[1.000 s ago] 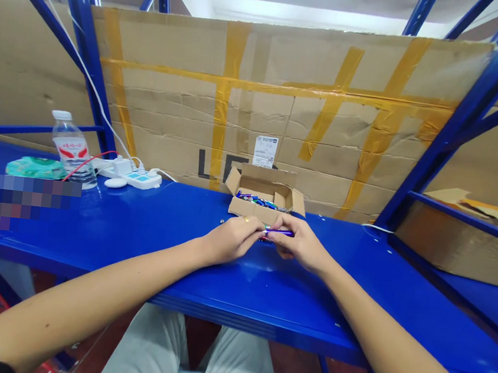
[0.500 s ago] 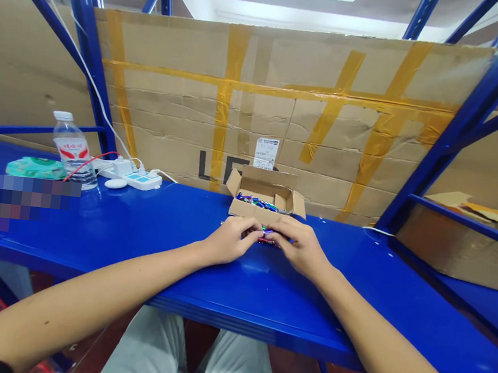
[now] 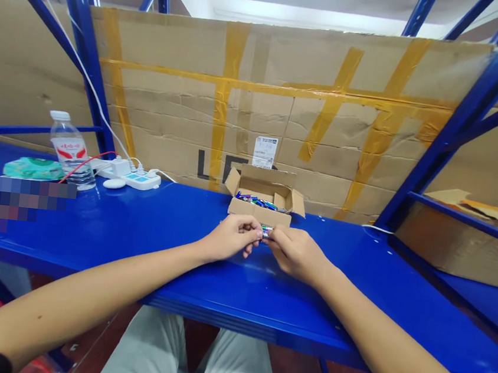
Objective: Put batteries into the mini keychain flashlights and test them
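The left hand [image 3: 235, 235] and right hand [image 3: 298, 252] pinched a slim, shiny silvery rod [image 3: 266, 234], probably to steady both ends. It was between the front edge of the blue metal desk [image 3: 156, 218] and an open brown cardboard box [image 3: 257, 213].

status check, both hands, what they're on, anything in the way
Right hand pinching slim shiny piece. Left hand at its other end, grip unclear. Open carton of coloured pieces just beyond both hands.
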The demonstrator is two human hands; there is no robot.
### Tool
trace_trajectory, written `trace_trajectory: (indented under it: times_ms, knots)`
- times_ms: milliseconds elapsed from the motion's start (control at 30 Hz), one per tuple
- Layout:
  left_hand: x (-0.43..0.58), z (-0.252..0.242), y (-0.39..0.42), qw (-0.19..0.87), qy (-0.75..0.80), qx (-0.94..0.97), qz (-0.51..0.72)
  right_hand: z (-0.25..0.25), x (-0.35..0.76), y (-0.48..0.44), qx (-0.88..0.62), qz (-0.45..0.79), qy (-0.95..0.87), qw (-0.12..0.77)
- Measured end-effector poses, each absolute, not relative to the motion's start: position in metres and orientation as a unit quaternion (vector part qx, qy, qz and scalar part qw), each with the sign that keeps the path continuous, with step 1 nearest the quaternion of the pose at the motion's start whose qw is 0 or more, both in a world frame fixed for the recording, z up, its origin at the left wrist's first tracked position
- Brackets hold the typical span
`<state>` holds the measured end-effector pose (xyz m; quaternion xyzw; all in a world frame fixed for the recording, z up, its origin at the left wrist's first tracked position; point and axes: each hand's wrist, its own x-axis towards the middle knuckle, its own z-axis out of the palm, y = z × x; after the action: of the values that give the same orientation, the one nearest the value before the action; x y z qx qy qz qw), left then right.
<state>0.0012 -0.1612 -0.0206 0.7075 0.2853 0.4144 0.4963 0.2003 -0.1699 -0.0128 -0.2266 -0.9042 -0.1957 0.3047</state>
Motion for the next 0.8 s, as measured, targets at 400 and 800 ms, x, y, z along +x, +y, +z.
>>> trace_trajectory:
  times_ms: [400,800]
  knots:
    - [-0.008,-0.017,-0.165,0.078,0.232,0.88,0.406,-0.01,0.191,-0.173,-0.344,0.335,-0.775,0.41]
    - [-0.012,-0.02,-0.154,-0.158,0.112,0.932,0.306,-0.005,0.196,-0.163,-0.358,0.711,-0.545,0.263]
